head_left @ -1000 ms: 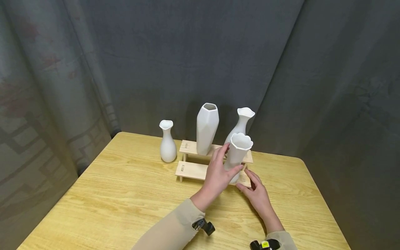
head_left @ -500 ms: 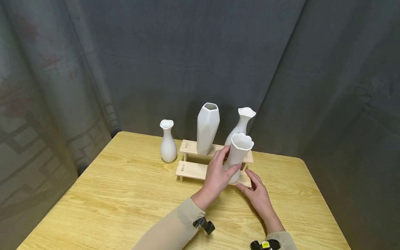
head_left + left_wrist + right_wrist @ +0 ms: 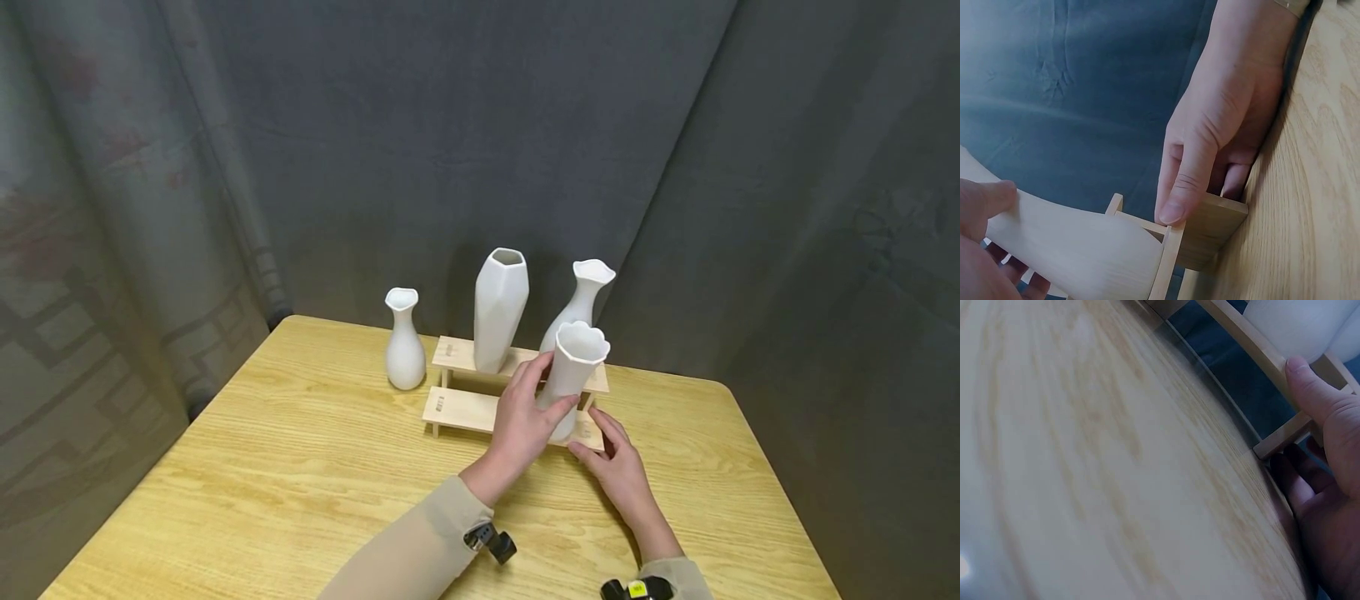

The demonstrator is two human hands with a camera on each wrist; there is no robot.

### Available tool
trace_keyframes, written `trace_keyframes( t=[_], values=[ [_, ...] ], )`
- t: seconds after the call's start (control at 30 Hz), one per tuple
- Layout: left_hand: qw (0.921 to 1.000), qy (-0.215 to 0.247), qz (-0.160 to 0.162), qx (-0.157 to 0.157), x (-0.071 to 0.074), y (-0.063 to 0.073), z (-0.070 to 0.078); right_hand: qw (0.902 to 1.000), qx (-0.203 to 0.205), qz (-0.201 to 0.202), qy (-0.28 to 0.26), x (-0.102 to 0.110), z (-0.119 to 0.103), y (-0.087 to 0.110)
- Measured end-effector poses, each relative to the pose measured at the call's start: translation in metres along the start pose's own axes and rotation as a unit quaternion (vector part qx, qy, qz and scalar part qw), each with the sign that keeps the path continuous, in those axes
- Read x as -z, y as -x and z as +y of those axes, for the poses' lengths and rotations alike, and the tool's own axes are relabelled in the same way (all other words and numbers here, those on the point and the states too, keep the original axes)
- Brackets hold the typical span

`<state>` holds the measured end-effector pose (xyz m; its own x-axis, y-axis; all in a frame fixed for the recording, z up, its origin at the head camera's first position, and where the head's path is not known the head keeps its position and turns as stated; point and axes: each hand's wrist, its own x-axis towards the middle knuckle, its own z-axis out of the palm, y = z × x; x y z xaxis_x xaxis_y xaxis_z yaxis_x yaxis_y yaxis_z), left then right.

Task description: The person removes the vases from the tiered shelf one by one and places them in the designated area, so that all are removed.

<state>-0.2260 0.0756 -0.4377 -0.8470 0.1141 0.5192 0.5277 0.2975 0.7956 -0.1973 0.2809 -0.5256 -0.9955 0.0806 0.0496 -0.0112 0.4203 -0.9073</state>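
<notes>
Dark grey curtains (image 3: 480, 125) hang behind everything we see, folding into a corner at the back. Below them lies the wooden bench (image 3: 300, 467), pale and grained, filling the lower half of the head view. Near its far edge stands a small two-step wooden rack (image 3: 457, 408), with a lower shelf in front and a higher one behind.

On the higher shelf we see a tall faceted vase (image 3: 498, 308) standing upright, and beside it a flared vase (image 3: 581, 300) partly hidden. A small bottle vase (image 3: 404, 350) stands on the bench itself, just left of the rack and apart from it.

At the right end of the lower shelf sits a wavy-rimmed vase (image 3: 570, 375), leaning slightly. Our left hand (image 3: 521, 417) curls around its body, thumb on one side and fingers on the other, holding it. Our right hand (image 3: 615, 458) rests at the rack's right end with fingers fairly straight; in the left wrist view its thumb presses the shelf edge and its fingers go under the board, gripping nothing else.
</notes>
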Motion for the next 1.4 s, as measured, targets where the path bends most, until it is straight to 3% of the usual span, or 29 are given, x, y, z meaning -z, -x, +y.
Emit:
trace_keyframes(
  t=[0.13,0.3,0.57,0.8,1.07,1.4],
  values=[
    [1.0000,0.005,0.004,-0.001,0.001,0.001,0.002,1.0000,-0.001,0.001,-0.006,-0.001,0.001,0.001],
    [0.9991,0.042,0.006,0.003,0.009,0.005,0.007,1.0000,-0.006,-0.002,0.004,-0.002,0.001,0.002],
    [0.9965,0.084,0.001,0.003,0.035,0.007,0.020,0.9999,-0.003,-0.002,-0.011,-0.002,0.001,0.003],
    [0.9965,0.080,0.013,-0.018,0.070,0.010,0.024,0.9998,0.003,-0.005,-0.021,-0.002,0.004,0.003],
    [0.9963,0.068,0.035,-0.040,0.122,0.016,0.015,0.9993,0.011,-0.006,-0.036,-0.001,0.005,0.001],
    [0.9968,0.029,0.075,0.002,0.183,0.021,-0.003,0.9994,0.015,-0.005,-0.031,0.000,0.001,0.000]
  ],
)
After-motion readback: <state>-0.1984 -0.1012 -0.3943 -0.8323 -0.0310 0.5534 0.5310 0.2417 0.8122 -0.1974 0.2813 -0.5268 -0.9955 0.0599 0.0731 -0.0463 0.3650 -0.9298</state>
